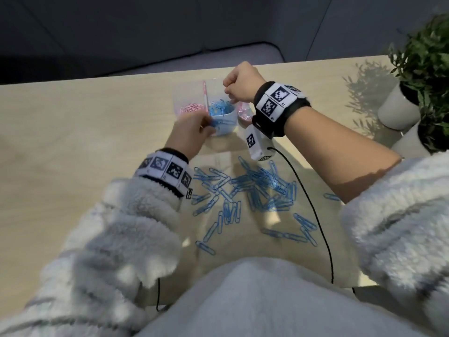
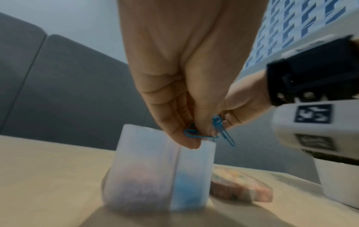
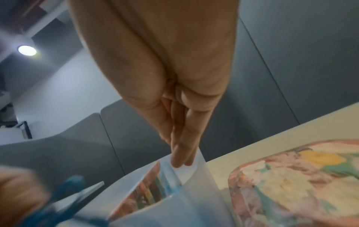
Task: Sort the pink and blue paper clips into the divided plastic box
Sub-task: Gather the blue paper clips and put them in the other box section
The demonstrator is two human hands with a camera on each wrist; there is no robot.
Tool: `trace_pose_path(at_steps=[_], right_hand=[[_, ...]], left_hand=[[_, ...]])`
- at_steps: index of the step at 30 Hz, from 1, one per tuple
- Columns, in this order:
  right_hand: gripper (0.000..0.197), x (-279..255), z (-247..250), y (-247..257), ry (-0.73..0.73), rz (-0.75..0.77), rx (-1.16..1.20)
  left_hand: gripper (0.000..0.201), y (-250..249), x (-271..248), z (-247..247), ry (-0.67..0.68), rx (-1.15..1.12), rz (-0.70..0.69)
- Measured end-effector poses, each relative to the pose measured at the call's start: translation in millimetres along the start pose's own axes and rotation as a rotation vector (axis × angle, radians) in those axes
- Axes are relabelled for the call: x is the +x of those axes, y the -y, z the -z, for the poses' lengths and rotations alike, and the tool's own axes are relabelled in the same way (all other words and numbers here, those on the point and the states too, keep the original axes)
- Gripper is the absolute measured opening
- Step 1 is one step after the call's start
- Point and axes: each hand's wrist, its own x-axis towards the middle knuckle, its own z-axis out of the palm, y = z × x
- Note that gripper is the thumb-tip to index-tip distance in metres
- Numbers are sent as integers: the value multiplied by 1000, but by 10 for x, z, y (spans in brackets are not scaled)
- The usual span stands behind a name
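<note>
The translucent divided box (image 1: 229,120) stands at the far middle of the table, with pink clips (image 1: 192,108) in its left half and blue clips (image 1: 51,108) heaped in its right half. My left hand (image 1: 209,125) pinches a few blue paper clips (image 2: 223,132) at the near rim, over the blue half of the box (image 2: 155,169). My right hand (image 1: 229,92) reaches down from above, fingertips pressed together on the box's far right wall (image 3: 194,173); its fingers (image 3: 180,153) seem to pinch that rim. Many blue clips (image 1: 243,190) lie loose on the table in front of me.
A flat patterned tin (image 1: 244,113) lies just right of the box. Two potted plants in white pots (image 1: 398,110) stand at the right edge. A black cable (image 1: 315,215) runs from my right wrist across the table towards me. Grey cushions lie beyond the far edge.
</note>
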Motion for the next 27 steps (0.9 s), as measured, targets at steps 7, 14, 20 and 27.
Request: trace_pose_path(at_steps=[7, 14, 20, 27], right_hand=[[23, -455, 290, -156, -67, -35, 445], [29, -1129, 343, -922, 5, -92, 392], [7, -1941, 688, -1836, 17, -221, -364], [22, -2459, 490, -2236, -122, -269, -402]], left_hand=[[17, -334, 713, 34, -30, 296, 92], [35, -433, 859, -104, 111, 461, 79], [14, -323, 334, -165, 4, 351, -276], [77, -109, -373, -733, 529, 425, -316]])
